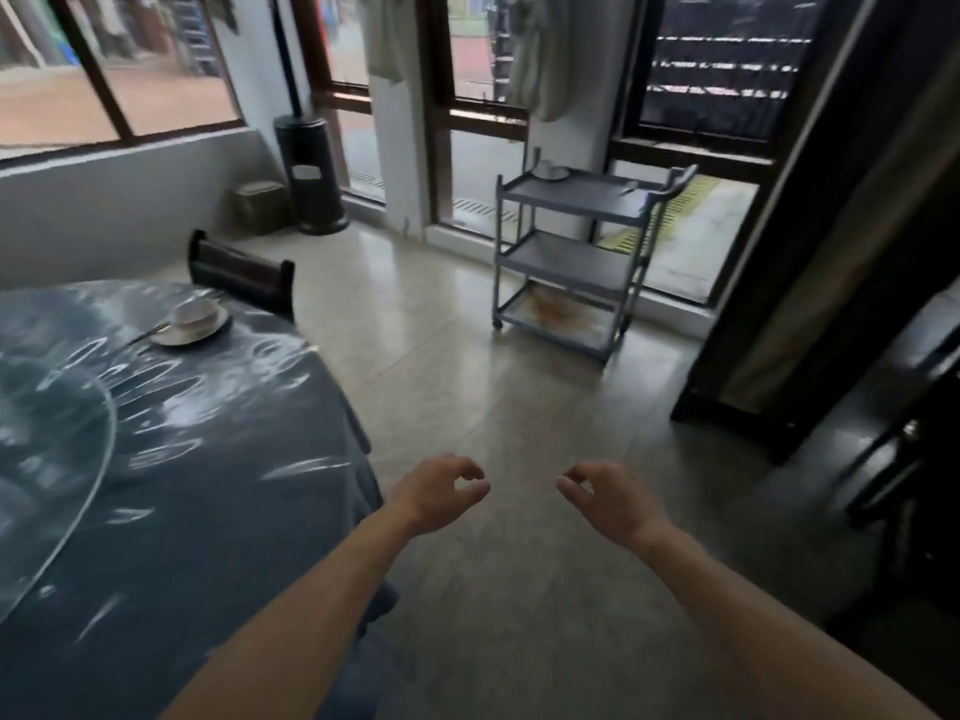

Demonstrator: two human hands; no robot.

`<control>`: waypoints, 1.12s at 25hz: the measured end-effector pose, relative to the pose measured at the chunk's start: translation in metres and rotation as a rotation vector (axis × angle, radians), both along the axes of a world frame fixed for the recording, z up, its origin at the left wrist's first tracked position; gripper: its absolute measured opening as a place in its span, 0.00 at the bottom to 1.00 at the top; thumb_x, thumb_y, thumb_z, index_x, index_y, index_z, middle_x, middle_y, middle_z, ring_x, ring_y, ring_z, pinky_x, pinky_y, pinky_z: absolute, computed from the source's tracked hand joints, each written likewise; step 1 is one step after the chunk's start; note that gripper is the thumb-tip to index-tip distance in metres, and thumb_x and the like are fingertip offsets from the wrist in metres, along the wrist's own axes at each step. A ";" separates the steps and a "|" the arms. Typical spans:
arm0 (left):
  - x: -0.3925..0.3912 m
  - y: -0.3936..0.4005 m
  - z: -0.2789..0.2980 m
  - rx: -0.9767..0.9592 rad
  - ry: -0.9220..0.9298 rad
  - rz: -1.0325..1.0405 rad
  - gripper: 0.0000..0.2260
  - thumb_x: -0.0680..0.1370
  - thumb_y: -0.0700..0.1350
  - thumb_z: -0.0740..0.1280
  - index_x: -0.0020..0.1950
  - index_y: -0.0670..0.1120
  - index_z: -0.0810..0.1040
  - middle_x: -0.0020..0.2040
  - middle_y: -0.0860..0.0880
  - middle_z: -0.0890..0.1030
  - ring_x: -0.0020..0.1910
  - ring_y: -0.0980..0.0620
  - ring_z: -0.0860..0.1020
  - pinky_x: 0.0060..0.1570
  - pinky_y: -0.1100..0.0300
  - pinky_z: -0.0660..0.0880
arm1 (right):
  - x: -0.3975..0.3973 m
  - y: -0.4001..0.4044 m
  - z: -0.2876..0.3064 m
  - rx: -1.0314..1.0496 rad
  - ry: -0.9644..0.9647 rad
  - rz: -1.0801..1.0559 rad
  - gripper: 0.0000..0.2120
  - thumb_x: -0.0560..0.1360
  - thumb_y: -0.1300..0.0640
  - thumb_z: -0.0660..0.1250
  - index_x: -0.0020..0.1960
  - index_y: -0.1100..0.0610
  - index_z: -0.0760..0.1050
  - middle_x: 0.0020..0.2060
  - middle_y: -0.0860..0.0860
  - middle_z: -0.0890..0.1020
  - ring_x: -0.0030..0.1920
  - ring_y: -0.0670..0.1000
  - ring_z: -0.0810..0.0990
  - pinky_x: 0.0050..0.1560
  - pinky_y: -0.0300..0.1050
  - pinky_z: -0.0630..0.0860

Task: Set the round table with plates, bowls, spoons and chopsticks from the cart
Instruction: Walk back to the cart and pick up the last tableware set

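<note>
Both empty, the left hand (441, 493) and right hand (605, 496) are hanging loosely curled, apparently freed to fetch remaining dishes (550, 171) from the cart (571, 262) for the round table (208, 459).

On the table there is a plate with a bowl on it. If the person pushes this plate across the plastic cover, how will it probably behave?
The plate would probably slide easily, since the glossy plastic cover looks smooth. The bowl sits tilted on it, so it may rock or tip. Both look ceramic, so likely fragile.
</note>
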State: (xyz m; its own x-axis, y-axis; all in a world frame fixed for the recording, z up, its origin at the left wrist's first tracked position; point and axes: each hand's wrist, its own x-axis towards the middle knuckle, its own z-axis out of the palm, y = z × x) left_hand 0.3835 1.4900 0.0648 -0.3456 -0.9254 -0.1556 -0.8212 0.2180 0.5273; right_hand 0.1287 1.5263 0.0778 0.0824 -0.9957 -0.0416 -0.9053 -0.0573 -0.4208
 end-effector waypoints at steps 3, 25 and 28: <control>-0.032 -0.026 0.000 -0.010 0.003 -0.037 0.17 0.77 0.59 0.62 0.60 0.53 0.80 0.57 0.52 0.81 0.52 0.54 0.78 0.52 0.57 0.75 | -0.029 -0.013 0.000 -0.001 -0.012 -0.069 0.15 0.79 0.46 0.62 0.54 0.53 0.83 0.52 0.52 0.84 0.54 0.53 0.81 0.54 0.49 0.75; -0.055 -0.377 -0.033 0.074 -0.019 -0.200 0.18 0.78 0.58 0.63 0.63 0.50 0.78 0.58 0.52 0.81 0.56 0.53 0.78 0.57 0.53 0.76 | -0.015 -0.342 -0.033 0.176 0.058 -0.122 0.17 0.78 0.42 0.59 0.56 0.49 0.81 0.54 0.49 0.81 0.55 0.50 0.78 0.57 0.48 0.75; -0.057 -0.426 -0.030 0.076 -0.036 -0.212 0.18 0.78 0.58 0.63 0.63 0.50 0.78 0.58 0.52 0.81 0.56 0.52 0.78 0.58 0.51 0.76 | -0.017 -0.389 -0.037 0.179 0.044 -0.136 0.18 0.78 0.41 0.59 0.56 0.49 0.81 0.53 0.49 0.81 0.54 0.50 0.79 0.56 0.48 0.75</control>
State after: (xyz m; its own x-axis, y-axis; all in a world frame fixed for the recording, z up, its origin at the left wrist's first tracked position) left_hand 0.3263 1.0637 0.0353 -0.5237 -0.8181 -0.2378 -0.7802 0.3483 0.5197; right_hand 0.1115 1.1371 0.0408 -0.0580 -0.9740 -0.2192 -0.9171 0.1387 -0.3737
